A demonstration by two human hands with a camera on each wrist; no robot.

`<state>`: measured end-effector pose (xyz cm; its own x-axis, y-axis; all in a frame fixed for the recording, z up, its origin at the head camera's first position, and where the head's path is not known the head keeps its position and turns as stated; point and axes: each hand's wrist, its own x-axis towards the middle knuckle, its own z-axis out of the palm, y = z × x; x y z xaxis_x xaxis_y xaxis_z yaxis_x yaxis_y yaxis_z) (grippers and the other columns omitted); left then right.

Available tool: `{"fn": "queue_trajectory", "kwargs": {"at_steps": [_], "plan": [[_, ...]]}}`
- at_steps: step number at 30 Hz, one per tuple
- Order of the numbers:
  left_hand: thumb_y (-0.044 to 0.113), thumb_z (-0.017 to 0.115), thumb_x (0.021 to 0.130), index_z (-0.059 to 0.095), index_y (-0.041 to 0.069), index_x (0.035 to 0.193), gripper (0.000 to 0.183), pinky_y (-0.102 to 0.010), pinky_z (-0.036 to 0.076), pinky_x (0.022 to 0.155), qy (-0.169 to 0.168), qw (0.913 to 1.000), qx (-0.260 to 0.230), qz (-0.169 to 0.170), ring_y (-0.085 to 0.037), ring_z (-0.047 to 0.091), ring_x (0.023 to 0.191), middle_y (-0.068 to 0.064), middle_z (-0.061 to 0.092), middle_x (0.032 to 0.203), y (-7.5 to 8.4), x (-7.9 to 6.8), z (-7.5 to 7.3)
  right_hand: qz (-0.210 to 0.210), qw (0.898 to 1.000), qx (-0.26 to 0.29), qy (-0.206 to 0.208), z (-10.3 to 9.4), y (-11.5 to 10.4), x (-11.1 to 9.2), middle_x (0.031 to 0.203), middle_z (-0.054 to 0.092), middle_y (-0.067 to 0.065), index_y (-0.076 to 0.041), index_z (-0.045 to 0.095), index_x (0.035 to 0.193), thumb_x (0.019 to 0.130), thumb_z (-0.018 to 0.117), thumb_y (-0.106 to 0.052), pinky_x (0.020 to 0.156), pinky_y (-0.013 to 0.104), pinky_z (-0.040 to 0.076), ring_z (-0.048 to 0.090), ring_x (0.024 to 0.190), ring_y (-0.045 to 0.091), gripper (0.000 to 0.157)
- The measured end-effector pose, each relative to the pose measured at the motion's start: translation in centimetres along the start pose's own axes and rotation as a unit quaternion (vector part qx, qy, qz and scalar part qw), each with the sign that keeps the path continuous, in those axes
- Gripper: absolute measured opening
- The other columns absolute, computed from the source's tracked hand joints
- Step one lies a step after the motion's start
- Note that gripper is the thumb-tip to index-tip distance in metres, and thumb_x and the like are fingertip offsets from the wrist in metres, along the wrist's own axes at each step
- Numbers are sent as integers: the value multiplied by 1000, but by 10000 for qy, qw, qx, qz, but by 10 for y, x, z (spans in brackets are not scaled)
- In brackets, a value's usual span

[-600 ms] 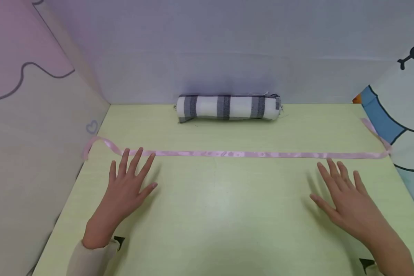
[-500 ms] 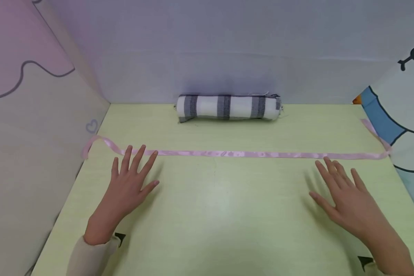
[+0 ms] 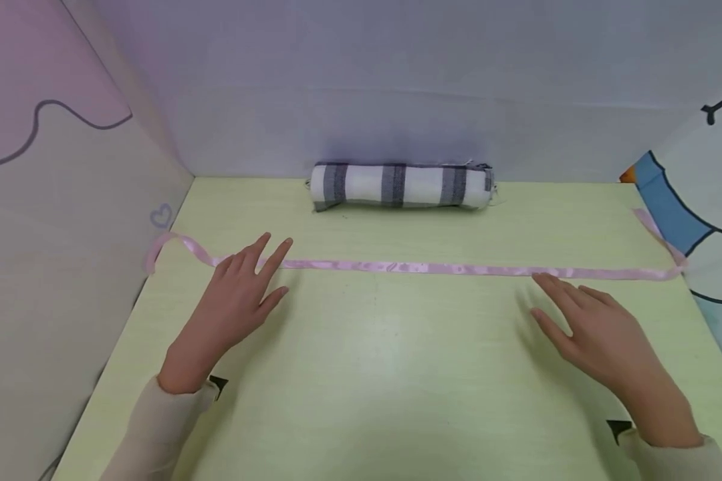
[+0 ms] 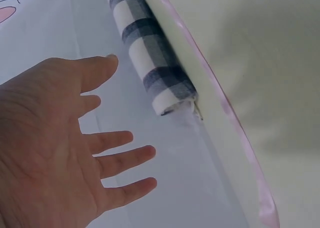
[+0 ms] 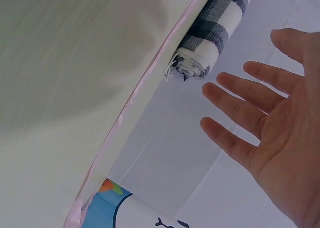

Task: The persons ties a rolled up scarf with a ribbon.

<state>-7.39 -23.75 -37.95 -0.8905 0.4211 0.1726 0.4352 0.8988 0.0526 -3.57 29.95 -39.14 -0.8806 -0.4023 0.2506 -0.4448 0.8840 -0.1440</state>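
Across the table lies a long pink satin ribbon (image 3: pixel 397 268), its middle straight and both ends curling at the sides. Behind it rests a rolled checked cloth (image 3: pixel 418 186), white with dark grey bands; in the right wrist view its spiral end (image 5: pixel 192 67) and loose threads show. My left hand (image 3: pixel 231 310) hovers over the ribbon's left part, fingers spread, and holds nothing. On the other side my right hand (image 3: pixel 602 334) has its fingertips near the ribbon's right part, palm down and nothing in its grasp. Both wrist views show bare palms with fingers extended.
The pale yellow-green table (image 3: pixel 385 387) meets a whitish back wall (image 3: pixel 397 80) just behind the cloth. Printed panels flank it, a pink-and-white one (image 3: pixel 54 220) on the left and a cartoon one (image 3: pixel 674 200) on the right.
Both hands have moved inward and the left also forward over the ribbon; their fingers have drawn closer together. The ribbon and rolled cloth lie as before, while the head view has shifted slightly.
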Motion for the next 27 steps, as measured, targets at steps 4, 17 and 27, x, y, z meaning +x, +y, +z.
{"fn": "queue_trajectory", "kwargs": {"at_steps": [4, 17, 27], "plan": [[29, 72, 99, 27, 20, 166, 81, -65, 47, 103, 173, 9994, 224, 197, -48, 54, 132, -26, 41, 160, -1, 12, -1, 29, 9999, 150, -54, 1, -2, 9, 124, 73, 25, -11, 52, 151, 90, 79, -20, 91, 65, 50, 72, 102, 47, 67], [22, 78, 94, 29, 19, 165, 85, -63, 48, 103, 326, 9972, 464, 491, -44, 54, 134, -24, 46, 156, -8, 43, 1, 5, 9985, 405, -378, 1, -5, 34, 117, 76, 25, -11, 52, 151, 95, 75, -17, 92, 65, 52, 74, 97, 44, 61], [22, 79, 94, 28, 19, 165, 87, -64, 44, 108, 24, 9975, 563, 419, -45, 50, 139, -24, 43, 159, -11, 67, 5, -307, 9969, 597, -422, 2, -6, 56, 110, 77, 20, -7, 52, 150, 93, 76, -12, 79, 59, 57, 70, 76, 28, 63]]}}
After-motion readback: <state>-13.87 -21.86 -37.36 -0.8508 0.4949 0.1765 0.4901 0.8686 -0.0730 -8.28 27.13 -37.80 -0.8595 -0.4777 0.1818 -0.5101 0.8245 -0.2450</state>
